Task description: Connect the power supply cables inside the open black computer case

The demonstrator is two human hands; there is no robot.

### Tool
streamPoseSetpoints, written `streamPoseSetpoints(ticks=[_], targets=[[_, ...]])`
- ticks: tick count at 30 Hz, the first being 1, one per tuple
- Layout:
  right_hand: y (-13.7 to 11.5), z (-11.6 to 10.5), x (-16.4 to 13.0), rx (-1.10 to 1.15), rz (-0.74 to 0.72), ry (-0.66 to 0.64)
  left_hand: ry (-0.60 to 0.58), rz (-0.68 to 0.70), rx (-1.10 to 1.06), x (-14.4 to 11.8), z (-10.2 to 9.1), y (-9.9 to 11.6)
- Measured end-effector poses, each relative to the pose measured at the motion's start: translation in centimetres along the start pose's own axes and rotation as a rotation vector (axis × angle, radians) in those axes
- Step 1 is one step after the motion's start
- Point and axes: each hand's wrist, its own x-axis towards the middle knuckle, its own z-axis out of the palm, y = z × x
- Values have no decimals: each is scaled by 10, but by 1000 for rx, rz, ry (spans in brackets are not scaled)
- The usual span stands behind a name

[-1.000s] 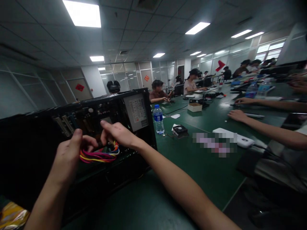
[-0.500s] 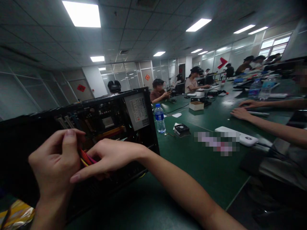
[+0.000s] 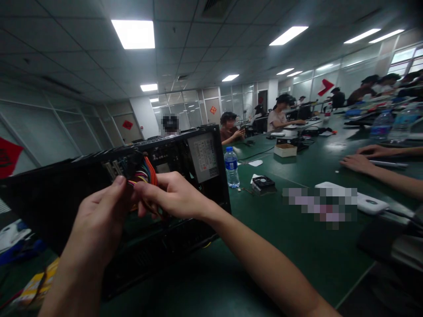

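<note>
An open black computer case [image 3: 185, 237] stands on the green table, its inside facing me. In its upper right corner sits a power supply [image 3: 202, 156] with a white label. A bundle of coloured power cables [image 3: 150, 169], orange, yellow, white and purple, rises in front of the case opening. My right hand [image 3: 172, 193] is closed around this bundle. My left hand [image 3: 105, 211] pinches the thin wires at the bundle's left side, close to my right fingers. The wire ends and most of the mainboard are hidden behind my hands.
Right of the case stand a water bottle [image 3: 231, 169] and a CPU cooler with fan [image 3: 263, 185]. Farther right lie a white power bank-like device [image 3: 353, 198] and a co-worker's hands [image 3: 360, 160]. A small open box [image 3: 285, 150] sits behind. A yellow packet [image 3: 38, 286] lies lower left.
Both hands have moved up and right along the case opening, and the cable bundle now shows above my right hand. The view has turned slightly left.
</note>
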Motion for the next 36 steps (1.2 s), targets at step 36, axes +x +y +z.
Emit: streamPoseSetpoints(ticks=[36], targets=[[21, 14, 7, -70, 21, 28, 110, 99, 57, -1, 6, -15]])
